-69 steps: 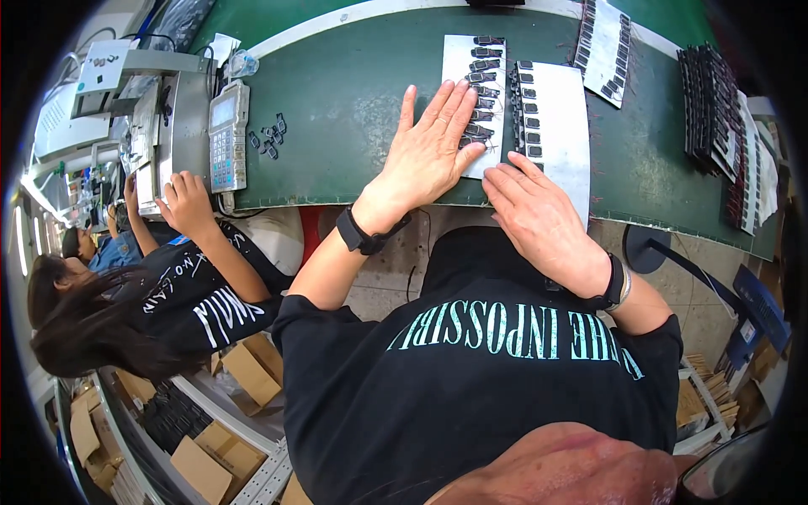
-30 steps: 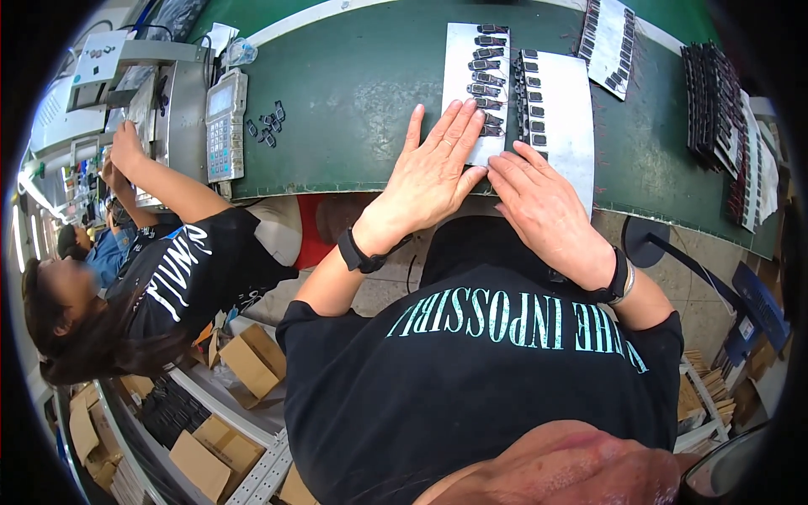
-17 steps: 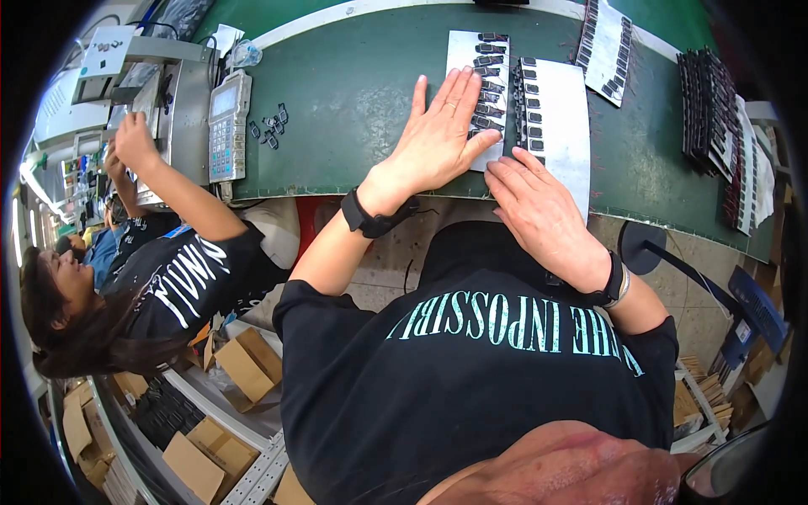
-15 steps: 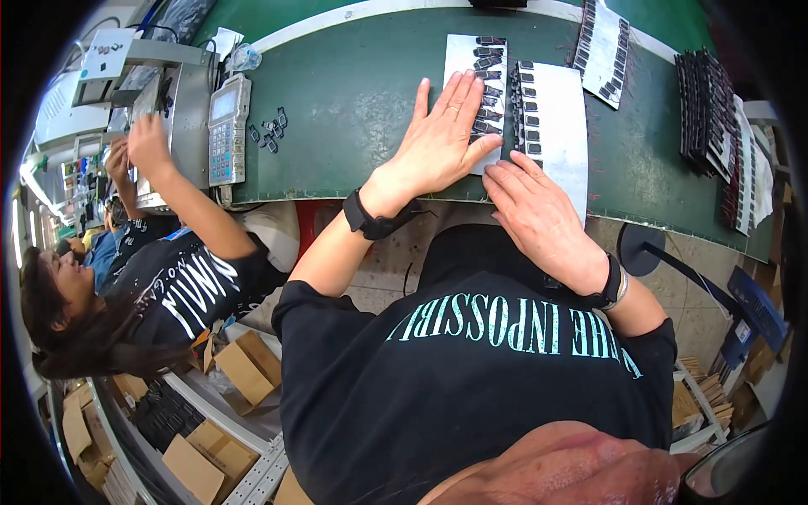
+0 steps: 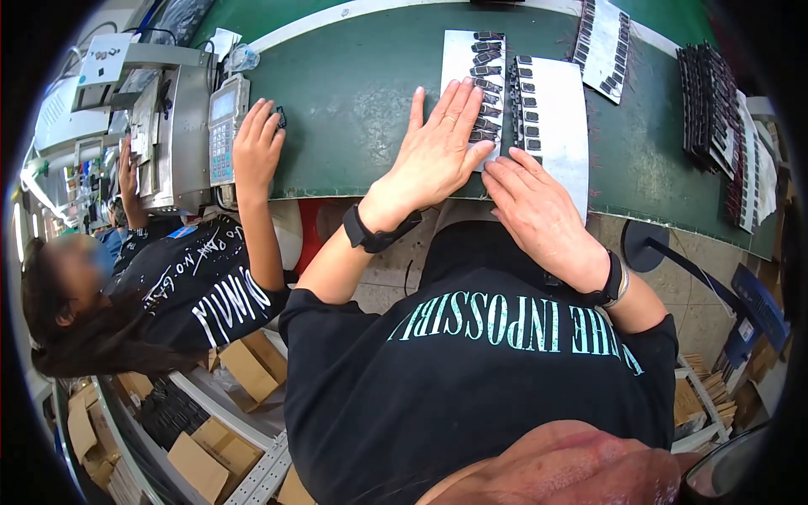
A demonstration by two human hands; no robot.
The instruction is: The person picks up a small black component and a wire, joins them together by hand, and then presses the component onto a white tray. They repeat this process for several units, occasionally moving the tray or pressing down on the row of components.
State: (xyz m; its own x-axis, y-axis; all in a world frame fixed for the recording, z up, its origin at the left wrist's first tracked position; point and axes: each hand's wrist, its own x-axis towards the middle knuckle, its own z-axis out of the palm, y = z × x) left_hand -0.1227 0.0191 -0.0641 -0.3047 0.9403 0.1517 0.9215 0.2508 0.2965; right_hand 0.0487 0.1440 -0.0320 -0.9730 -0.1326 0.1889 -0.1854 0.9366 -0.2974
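Two flat hands on white part sheets at a green bench

Two bare hands rest nearest the bench edge. Left hand (image 5: 438, 147): open, fingers spread wide, palm down, holding nothing, pressed on the lower end of the left white backing sheet (image 5: 474, 71), which carries a column of small black rectangular parts. Right hand (image 5: 539, 215): open, fingers close together and flat, holding nothing, its tips on the near left corner of the right white backing sheet (image 5: 560, 126), just beside the first. Both sheets lie on the green bench mat (image 5: 353, 93).

Progress, as judged: both sheets already carry rows of black parts along their facing edges; most of the right sheet is bare white.

Beyond, upper right: a third white sheet of black parts (image 5: 604, 46), then dark stacked strips of parts (image 5: 711, 109). Far left: a co-worker's hand (image 5: 257, 143) beside a grey keypad unit (image 5: 221, 126).
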